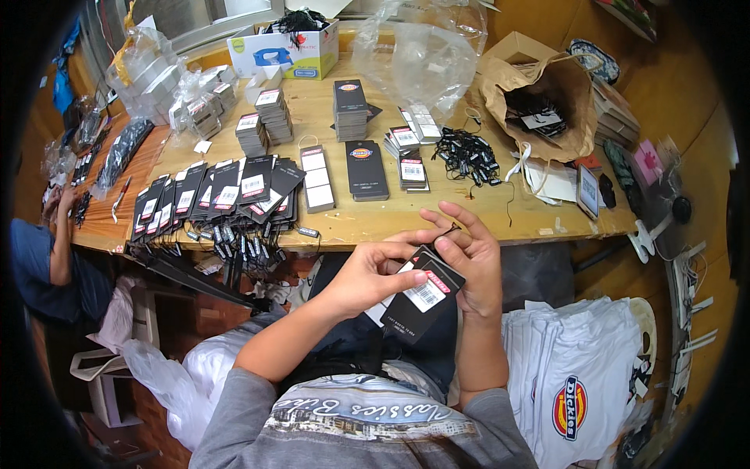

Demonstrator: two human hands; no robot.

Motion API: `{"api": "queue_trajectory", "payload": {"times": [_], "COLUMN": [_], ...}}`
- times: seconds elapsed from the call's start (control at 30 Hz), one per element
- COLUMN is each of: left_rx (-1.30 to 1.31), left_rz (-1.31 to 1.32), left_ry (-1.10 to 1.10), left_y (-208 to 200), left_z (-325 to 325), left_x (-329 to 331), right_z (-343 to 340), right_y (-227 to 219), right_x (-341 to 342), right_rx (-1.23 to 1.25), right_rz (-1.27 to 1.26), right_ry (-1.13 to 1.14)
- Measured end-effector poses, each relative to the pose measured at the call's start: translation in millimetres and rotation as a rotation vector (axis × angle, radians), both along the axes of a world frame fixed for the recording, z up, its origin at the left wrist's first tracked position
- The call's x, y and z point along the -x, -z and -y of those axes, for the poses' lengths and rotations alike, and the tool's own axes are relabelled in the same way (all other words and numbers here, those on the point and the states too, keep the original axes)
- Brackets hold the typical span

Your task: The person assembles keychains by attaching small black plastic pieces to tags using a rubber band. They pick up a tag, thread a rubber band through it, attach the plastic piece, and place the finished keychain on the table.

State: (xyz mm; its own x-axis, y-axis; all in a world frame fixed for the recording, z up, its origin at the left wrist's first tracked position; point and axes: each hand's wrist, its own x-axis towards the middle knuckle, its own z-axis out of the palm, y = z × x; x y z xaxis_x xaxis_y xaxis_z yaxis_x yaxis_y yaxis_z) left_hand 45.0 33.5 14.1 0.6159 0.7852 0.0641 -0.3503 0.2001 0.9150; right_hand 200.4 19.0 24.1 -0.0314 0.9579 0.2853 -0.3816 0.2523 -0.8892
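Above my lap, my left hand (373,270) grips black hang tags (408,316) with a white label on the front one, its thumb lying on them. A white piece shows behind the tags. My right hand (478,264) is at the tags' top edge, pinching a thin black string (447,232) between thumb and fingers, with other fingers raised. On the table, beyond my hands, a stack of black tags (367,178) and a strip of white labels (316,180) lie side by side. A tangled heap of black tag strings (467,156) sits to the right.
Fanned strung tags (226,195) overhang the table's front edge at left. Taller tag stacks (350,109), a carton (293,55) and clear plastic bags stand behind. At right are a brown paper bag (500,86), a phone (587,191) and folded white shirts (539,375). Another person (47,266) sits far left.
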Motion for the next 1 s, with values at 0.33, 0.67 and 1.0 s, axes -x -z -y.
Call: {"api": "queue_trajectory", "payload": {"times": [0.33,0.67,1.0], "left_rx": [-0.007,0.103,0.099], "left_rz": [-0.189,0.069,0.013], "left_ry": [-0.160,-0.350,-0.321], "left_y": [-1,14,27], "left_z": [6,6,11], "left_x": [9,25,21], "right_z": [-1,1,24], "right_y": [20,21,9], "right_x": [-23,-36,-43], "right_rx": [-0.018,-0.086,-0.154], "right_rz": [-0.146,-0.507,-0.606], "right_ry": [0.192,0.237,0.026]}}
